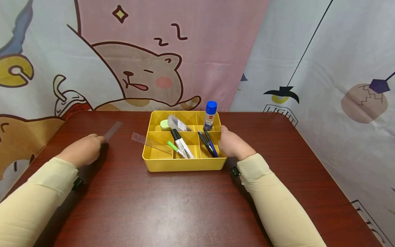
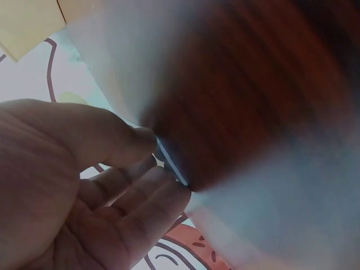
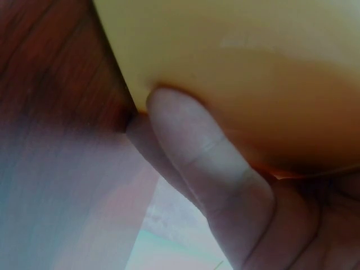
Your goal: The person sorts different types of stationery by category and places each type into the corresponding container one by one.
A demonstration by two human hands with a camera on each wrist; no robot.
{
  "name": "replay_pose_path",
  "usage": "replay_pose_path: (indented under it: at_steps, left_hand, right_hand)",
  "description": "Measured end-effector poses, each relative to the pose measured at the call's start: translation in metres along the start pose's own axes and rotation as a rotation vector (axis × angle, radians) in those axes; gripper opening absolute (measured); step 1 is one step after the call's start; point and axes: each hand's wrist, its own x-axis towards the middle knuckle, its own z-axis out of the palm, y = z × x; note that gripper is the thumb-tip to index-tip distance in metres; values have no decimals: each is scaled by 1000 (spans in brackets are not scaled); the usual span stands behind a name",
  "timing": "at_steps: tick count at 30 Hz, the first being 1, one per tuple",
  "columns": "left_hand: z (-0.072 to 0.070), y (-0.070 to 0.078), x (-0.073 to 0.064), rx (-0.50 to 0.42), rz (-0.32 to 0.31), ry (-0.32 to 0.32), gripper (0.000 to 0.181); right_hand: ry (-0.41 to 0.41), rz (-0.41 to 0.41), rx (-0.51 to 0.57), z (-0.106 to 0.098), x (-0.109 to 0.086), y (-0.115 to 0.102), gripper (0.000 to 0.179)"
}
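My left hand (image 1: 84, 149) pinches a clear ruler (image 1: 113, 131) above the left part of the table. In the left wrist view, the ruler's thin edge (image 2: 173, 162) shows between thumb and fingertips. My right hand (image 1: 234, 142) grips the right side of a yellow divided box (image 1: 185, 165); its thumb (image 3: 188, 126) lies against the yellow wall in the right wrist view. A second clear ruler (image 1: 151, 142) leans over the box's left rim. Inside are a black-capped marker (image 1: 182, 144), a green-capped pen (image 1: 176, 149) and two dark pens (image 1: 206, 142).
A blue-capped glue stick (image 1: 210, 116) stands upright in the box's back right compartment. A clear case (image 1: 179, 123) and a pale green item (image 1: 165, 124) lie at its back left. The dark brown table (image 1: 185, 209) ends at a printed curtain (image 1: 216, 61).
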Motion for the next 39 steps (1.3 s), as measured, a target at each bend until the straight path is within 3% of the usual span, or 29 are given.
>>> replay_pose_path:
  at_steps: [7, 24, 31, 39]
  left_hand:
    - [-2, 2, -2, -24, 0, 13, 30]
    - [-4, 7, -1, -10, -7, -40, 33]
    - [-1, 7, 0, -12, 13, -22, 34]
    - [-1, 11, 1, -57, -38, -47, 39]
  right_hand:
    - [-2, 10, 8, 1, 0, 0, 61]
    - [0, -4, -3, 0, 0, 1, 58]
    - [3, -3, 6, 0, 0, 1, 59]
    - [-2, 3, 6, 1, 0, 1, 61]
